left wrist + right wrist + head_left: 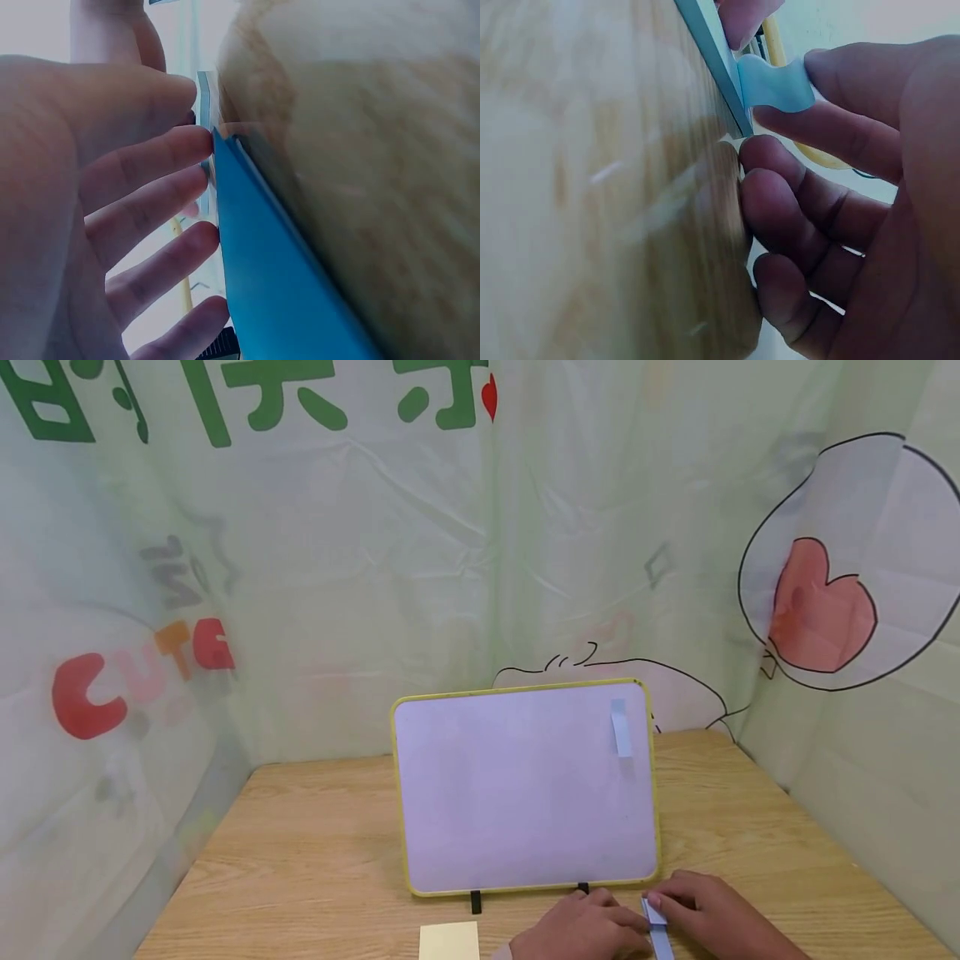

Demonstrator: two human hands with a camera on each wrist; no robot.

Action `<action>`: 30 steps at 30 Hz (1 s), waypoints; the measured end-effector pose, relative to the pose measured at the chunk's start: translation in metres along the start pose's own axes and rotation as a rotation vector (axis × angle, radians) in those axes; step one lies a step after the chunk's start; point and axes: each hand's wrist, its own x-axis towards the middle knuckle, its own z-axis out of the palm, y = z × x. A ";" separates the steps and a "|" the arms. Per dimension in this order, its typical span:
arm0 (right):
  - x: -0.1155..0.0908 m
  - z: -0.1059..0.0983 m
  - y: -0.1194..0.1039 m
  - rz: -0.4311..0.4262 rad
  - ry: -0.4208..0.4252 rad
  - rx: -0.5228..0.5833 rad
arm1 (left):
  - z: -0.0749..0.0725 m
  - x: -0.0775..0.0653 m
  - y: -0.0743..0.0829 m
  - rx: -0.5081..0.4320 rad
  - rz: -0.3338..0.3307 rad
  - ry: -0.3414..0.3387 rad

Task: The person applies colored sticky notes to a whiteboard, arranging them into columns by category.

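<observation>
A narrow pad of light blue sticky notes lies on the table at the bottom right of the head view. My right hand pinches the lifted end of its top sheet between thumb and index finger. That sheet bends away from the pad while one end stays against it. The other fingers of this hand touch the tabletop. From the left side, my left hand rests low over the table, fingertips right at the pad's edge. Its fingers look extended and spread in the left wrist view, beside the blue pad.
Behind the hands stands a whiteboard in a yellow frame, on black feet. One blue strip note sticks near its upper right corner. A pale yellow note pad lies left of my left hand. Printed curtains surround the wooden table.
</observation>
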 end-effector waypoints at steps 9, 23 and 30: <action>0.000 0.001 -0.003 0.082 -0.033 0.100 | 0.000 -0.001 0.002 0.056 -0.046 -0.021; -0.001 -0.010 -0.002 0.015 -0.095 0.186 | -0.003 -0.001 0.002 0.039 -0.044 -0.072; -0.005 -0.014 0.007 -0.053 -0.146 0.207 | -0.002 -0.003 0.009 0.092 -0.035 -0.060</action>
